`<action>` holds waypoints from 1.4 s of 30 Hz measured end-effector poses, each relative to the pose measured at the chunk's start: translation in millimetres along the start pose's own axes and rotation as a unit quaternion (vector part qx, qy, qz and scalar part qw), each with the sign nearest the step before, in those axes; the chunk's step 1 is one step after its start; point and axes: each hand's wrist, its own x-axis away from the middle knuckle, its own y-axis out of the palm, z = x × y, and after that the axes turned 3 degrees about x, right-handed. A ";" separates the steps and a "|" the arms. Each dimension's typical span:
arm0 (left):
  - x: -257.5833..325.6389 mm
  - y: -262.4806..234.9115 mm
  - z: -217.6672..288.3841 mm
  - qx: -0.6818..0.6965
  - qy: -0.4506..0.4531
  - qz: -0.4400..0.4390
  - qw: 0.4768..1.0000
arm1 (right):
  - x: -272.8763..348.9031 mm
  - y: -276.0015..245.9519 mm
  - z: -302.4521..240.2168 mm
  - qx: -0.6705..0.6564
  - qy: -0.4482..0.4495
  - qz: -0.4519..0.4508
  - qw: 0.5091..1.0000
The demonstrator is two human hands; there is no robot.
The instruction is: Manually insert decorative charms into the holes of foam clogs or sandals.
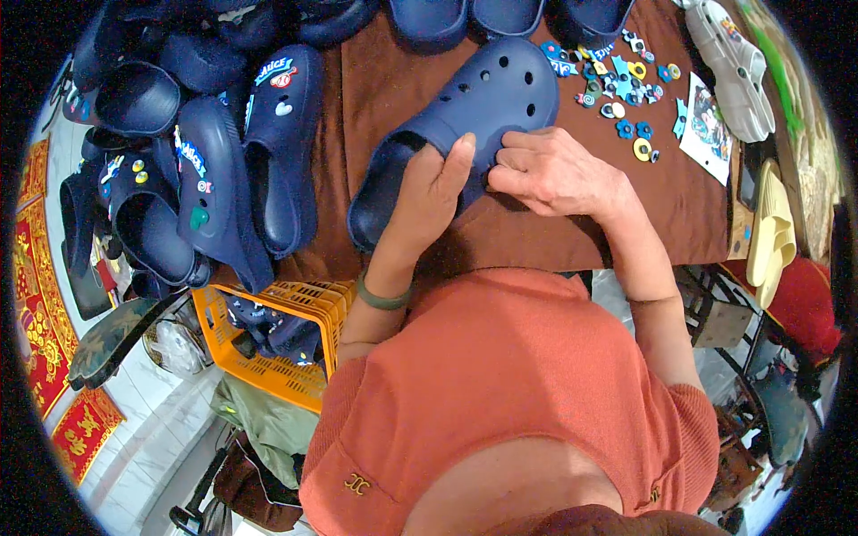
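Observation:
A navy blue foam clog [487, 112] with round vent holes lies tilted on the brown cloth, its toe pointing up and to the right. My left hand [424, 196] reaches into the clog's opening, the fingers hidden inside and the thumb pressed on the outside of the upper. At the clog's right side, my right hand [556, 170] is closed, its bent fingertips against the upper. Whatever those fingers pinch is hidden. Loose shoe charms [626, 87] in blue, yellow and white lie scattered just beyond my right hand.
Several blue clogs with charms [201, 170] are heaped at the left, and more clogs [429, 20] line the far edge. A printed card [708, 129], white clogs [733, 71] and yellow slippers [770, 232] sit at the right. An orange basket [268, 382] holding clogs stands below.

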 end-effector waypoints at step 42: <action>-16.8 -15.8 0.6 0.136 -0.111 -0.169 0.970 | -5.7 4.0 -18.2 0.005 0.176 0.040 0.984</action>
